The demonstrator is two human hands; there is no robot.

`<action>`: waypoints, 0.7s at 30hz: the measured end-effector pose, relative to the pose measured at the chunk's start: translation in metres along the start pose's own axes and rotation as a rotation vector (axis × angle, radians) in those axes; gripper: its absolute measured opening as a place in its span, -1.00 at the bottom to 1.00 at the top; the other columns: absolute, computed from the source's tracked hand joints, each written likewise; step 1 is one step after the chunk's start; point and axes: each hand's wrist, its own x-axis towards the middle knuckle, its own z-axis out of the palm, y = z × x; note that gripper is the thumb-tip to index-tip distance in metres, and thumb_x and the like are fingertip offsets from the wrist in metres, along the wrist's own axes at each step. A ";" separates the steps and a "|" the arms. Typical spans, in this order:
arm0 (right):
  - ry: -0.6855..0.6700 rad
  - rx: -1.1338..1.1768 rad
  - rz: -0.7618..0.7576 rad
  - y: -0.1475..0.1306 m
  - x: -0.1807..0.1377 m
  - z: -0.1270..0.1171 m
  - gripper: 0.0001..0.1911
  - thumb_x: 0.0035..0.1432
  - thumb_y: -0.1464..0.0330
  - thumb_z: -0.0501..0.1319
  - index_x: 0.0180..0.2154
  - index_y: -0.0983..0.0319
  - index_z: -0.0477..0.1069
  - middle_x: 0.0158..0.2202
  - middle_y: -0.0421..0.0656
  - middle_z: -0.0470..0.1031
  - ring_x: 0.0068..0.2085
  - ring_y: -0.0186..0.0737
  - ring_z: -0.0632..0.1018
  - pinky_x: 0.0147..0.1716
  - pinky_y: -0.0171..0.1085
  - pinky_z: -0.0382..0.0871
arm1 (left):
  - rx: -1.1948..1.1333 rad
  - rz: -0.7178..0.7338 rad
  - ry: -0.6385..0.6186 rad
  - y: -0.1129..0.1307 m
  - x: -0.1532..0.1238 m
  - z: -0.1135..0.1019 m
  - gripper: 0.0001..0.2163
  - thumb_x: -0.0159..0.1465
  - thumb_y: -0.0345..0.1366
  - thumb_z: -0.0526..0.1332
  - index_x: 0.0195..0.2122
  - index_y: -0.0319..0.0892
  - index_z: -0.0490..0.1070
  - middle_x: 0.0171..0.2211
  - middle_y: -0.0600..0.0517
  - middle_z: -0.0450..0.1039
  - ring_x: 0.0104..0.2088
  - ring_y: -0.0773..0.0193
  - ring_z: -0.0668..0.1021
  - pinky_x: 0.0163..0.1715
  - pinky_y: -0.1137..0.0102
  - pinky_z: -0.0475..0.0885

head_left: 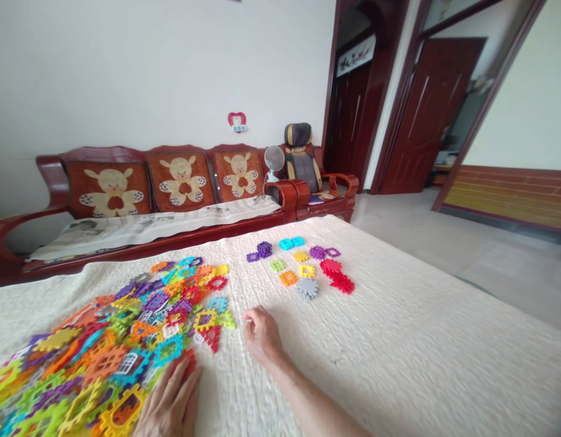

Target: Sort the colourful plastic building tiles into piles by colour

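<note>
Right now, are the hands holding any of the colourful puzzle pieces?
No. The left hand lies flat on the pile of pieces. The right hand rests curled on the cloth; anything inside it cannot be told.

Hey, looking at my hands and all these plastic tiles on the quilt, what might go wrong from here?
1. Your left hand lies flat on the edge of the big tile pile; a sweep could push loose tiles across the quilt.
2. The sorted tiles sit close together by colour; your right hand, reaching over, might mix them.

No text or labels can be read.
</note>
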 end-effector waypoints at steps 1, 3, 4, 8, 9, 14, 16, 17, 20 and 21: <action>0.002 0.002 0.000 0.000 0.000 0.000 -0.76 -0.07 0.56 0.03 -0.40 0.20 0.39 -0.37 -0.13 0.49 -0.27 -0.23 0.50 -0.26 -0.28 0.33 | 0.015 0.014 0.020 0.000 0.002 -0.002 -0.64 0.28 -0.26 0.01 0.05 0.03 0.44 0.17 0.09 0.35 0.23 0.10 0.28 0.16 0.15 0.31; 0.007 0.002 0.002 0.001 0.000 0.000 -0.76 -0.07 0.56 0.03 -0.40 0.20 0.39 -0.37 -0.13 0.49 -0.27 -0.23 0.50 -0.26 -0.28 0.32 | 0.059 0.026 0.043 0.000 0.007 -0.008 -0.66 0.27 -0.24 0.02 0.00 0.05 0.47 0.12 0.07 0.40 0.20 0.05 0.33 0.13 0.09 0.31; 0.008 0.000 0.001 0.001 0.000 0.000 -0.76 -0.07 0.56 0.03 -0.40 0.20 0.39 -0.37 -0.14 0.49 -0.27 -0.24 0.50 -0.26 -0.29 0.32 | 0.085 0.022 0.041 0.000 0.011 -0.013 -0.67 0.27 -0.24 0.03 -0.02 0.06 0.47 0.12 0.06 0.40 0.20 0.03 0.31 0.13 0.07 0.29; -0.005 -0.015 -0.012 0.002 0.001 0.000 -0.76 -0.06 0.55 0.03 -0.39 0.21 0.40 -0.37 -0.14 0.50 -0.28 -0.24 0.51 -0.27 -0.29 0.32 | 0.175 -0.114 0.036 0.003 0.022 -0.031 -0.67 0.28 -0.24 0.03 0.03 0.01 0.43 0.17 -0.04 0.32 0.26 -0.01 0.21 0.13 0.05 0.22; -0.014 -0.019 -0.015 0.002 0.001 -0.001 -0.76 -0.05 0.55 0.03 -0.38 0.21 0.41 -0.36 -0.14 0.50 -0.28 -0.24 0.51 -0.27 -0.29 0.33 | 0.185 -0.160 0.040 0.004 0.024 -0.034 -0.66 0.30 -0.24 0.02 0.05 -0.02 0.42 0.17 -0.06 0.32 0.24 -0.01 0.23 0.12 0.07 0.24; -0.053 -0.039 -0.008 0.001 0.003 -0.005 -0.74 -0.01 0.52 0.01 -0.34 0.22 0.44 -0.36 -0.12 0.52 -0.29 -0.24 0.52 -0.25 -0.30 0.33 | 0.152 -0.212 -0.050 0.013 0.026 -0.043 -0.66 0.34 -0.31 -0.04 0.02 -0.08 0.44 0.12 -0.13 0.36 0.12 0.06 0.39 0.05 0.16 0.32; -0.081 -0.043 -0.016 0.003 0.004 -0.006 -0.74 0.02 0.48 0.01 -0.32 0.22 0.44 -0.34 -0.11 0.52 -0.29 -0.24 0.52 -0.25 -0.30 0.34 | 0.123 -0.206 -0.099 0.016 0.026 -0.046 -0.66 0.33 -0.37 -0.05 -0.01 -0.05 0.45 0.11 -0.11 0.36 0.07 0.11 0.43 0.05 0.19 0.33; -0.092 -0.045 -0.021 0.004 0.005 -0.006 -0.73 0.02 0.47 0.00 -0.31 0.22 0.44 -0.33 -0.11 0.53 -0.29 -0.23 0.53 -0.26 -0.30 0.34 | 0.106 -0.210 -0.114 0.017 0.026 -0.047 -0.65 0.32 -0.40 -0.05 -0.02 -0.06 0.46 0.11 -0.11 0.35 0.09 0.11 0.41 0.07 0.19 0.32; -0.107 -0.054 -0.020 0.007 0.007 -0.006 -0.73 0.03 0.42 -0.01 -0.31 0.22 0.45 -0.32 -0.09 0.54 -0.30 -0.22 0.54 -0.27 -0.29 0.36 | 0.011 -0.213 -0.153 0.022 0.028 -0.054 -0.64 0.27 -0.47 -0.04 -0.05 -0.08 0.46 0.08 -0.10 0.34 0.11 0.14 0.38 0.11 0.21 0.29; -0.110 -0.057 -0.016 0.007 0.008 -0.006 -0.72 0.03 0.40 -0.01 -0.31 0.22 0.45 -0.32 -0.09 0.55 -0.31 -0.21 0.55 -0.27 -0.28 0.37 | -0.027 -0.213 -0.165 0.024 0.028 -0.056 -0.64 0.26 -0.48 -0.04 -0.07 -0.09 0.47 0.07 -0.09 0.35 0.10 0.15 0.38 0.11 0.22 0.29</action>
